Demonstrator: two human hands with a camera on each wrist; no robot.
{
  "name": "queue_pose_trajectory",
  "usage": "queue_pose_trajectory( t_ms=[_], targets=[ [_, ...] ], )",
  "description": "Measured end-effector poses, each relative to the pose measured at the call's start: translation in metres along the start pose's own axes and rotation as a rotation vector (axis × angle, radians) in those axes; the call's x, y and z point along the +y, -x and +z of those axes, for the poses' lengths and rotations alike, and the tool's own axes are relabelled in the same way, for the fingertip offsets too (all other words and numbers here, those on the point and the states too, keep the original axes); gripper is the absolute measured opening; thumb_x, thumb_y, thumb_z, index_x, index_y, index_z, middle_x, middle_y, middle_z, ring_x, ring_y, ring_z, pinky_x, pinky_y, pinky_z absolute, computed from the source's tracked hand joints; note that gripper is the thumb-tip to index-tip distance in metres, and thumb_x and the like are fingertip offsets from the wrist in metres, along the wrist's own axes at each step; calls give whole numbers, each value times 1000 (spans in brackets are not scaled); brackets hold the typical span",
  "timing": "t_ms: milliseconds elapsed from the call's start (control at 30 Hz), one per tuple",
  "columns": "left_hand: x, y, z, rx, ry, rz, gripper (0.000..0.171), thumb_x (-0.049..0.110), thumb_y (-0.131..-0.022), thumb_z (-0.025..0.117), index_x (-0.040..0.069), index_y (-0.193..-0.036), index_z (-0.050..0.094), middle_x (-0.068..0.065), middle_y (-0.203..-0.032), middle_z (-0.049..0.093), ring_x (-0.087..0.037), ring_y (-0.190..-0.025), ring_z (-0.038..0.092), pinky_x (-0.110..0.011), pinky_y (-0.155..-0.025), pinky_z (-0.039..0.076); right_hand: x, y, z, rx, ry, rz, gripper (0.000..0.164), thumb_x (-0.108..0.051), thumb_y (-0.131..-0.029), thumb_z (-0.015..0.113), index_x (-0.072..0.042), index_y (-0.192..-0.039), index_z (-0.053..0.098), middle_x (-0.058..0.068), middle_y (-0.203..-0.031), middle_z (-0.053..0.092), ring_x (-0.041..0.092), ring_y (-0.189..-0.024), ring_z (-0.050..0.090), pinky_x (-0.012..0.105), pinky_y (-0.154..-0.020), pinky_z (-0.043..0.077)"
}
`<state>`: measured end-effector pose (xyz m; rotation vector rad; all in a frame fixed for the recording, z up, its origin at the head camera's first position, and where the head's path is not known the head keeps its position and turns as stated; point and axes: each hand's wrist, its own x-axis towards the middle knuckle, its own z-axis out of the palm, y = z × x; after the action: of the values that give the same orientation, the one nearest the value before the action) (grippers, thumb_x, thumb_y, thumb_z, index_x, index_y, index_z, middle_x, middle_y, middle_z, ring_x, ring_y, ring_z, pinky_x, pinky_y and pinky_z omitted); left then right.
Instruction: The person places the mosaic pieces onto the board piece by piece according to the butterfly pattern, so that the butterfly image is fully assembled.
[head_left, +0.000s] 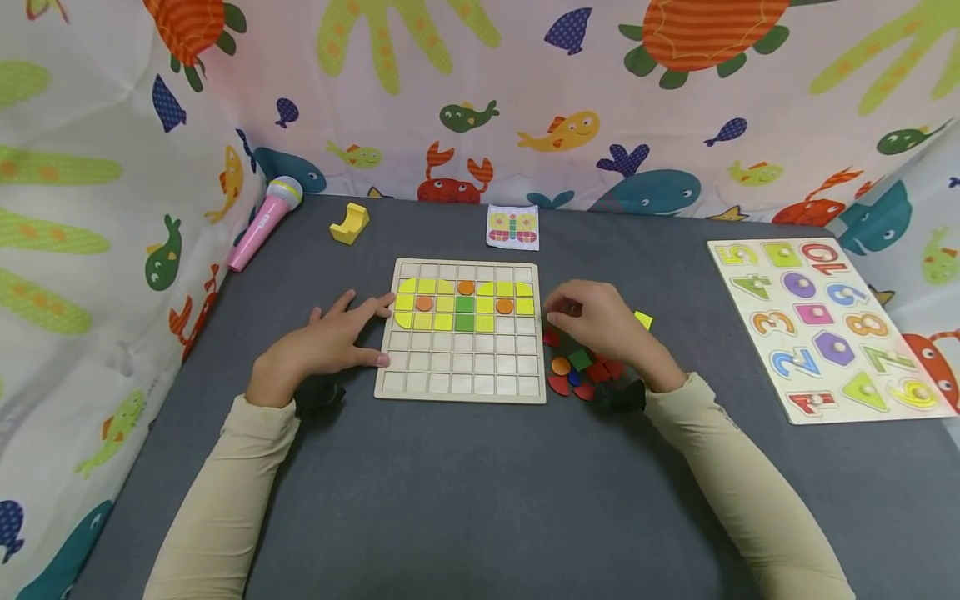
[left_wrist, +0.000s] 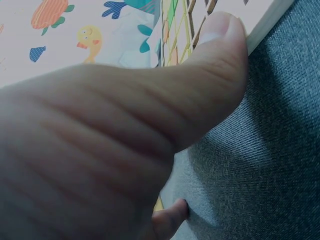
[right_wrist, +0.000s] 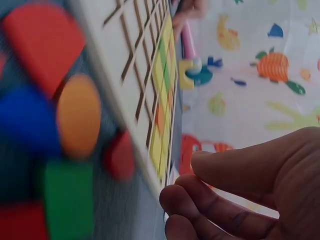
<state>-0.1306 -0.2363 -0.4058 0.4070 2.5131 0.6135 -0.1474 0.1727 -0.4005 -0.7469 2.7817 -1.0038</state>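
A wooden grid board (head_left: 461, 387) has yellow, green and orange pieces in its upper rows. My left hand (head_left: 318, 346) is spread at the board's left edge, with fingertips and thumb touching the frame. The thumb (left_wrist: 220, 50) rests at the rim in the left wrist view. My right hand (head_left: 600, 321) hovers just off the board's right edge, fingers loosely bent. Its thumb (right_wrist: 225, 167) is close to the fingertips, with no piece visible between them. Beneath that hand lie loose pieces, including a green square (head_left: 580, 359), an orange disc (head_left: 561, 366) and several red ones.
A small picture card (head_left: 513, 227) lies behind the board. A yellow block (head_left: 350, 223) and a pink toy microphone (head_left: 264, 223) are at the back left. A number-and-shape puzzle board (head_left: 832, 329) occupies the right side. A yellow piece (head_left: 643, 319) lies beyond my right wrist.
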Motion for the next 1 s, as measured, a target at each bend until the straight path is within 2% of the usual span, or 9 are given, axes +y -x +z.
queue_pose_trajectory(
  t_ms=[333, 567, 800, 1000],
  targets=[
    [-3, -2, 1, -6, -6, -17, 97, 37, -98, 81, 19, -171, 21, -20, -173, 27, -49, -161, -7, -82, -116, -4, 37, 31, -36, 45, 29, 125, 16, -7, -103, 71, -1, -117, 77, 14, -108, 73, 29, -92, 64, 46, -80, 53],
    [2, 0, 0, -1, 10, -7, 96, 38, -96, 82, 19, -171, 24, -20, -173, 29, -49, -161, -6, -81, -116, -4, 65, 52, -59, 100, 55, 195, 19, -9, -103, 71, 0, -119, 76, 16, -110, 74, 31, -95, 65, 37, -78, 51],
    [1, 3, -1, 4, 20, -3, 98, 43, -94, 83, 20, -170, 26, -21, -173, 28, -49, -161, -5, -81, -116, -4, 83, 61, -65, 48, 61, 268, 22, -11, -101, 74, 0, -121, 74, 15, -106, 73, 28, -92, 62, 33, -75, 49],
    [0, 2, -1, -3, 2, -8, 96, 38, -97, 82, 18, -171, 24, -21, -173, 27, -49, -161, -6, -81, -116, -4, 91, 61, -61, 9, 88, 259, 22, -12, -99, 77, 2, -115, 75, 13, -100, 66, 26, -87, 56, 37, -73, 45]
  ],
)
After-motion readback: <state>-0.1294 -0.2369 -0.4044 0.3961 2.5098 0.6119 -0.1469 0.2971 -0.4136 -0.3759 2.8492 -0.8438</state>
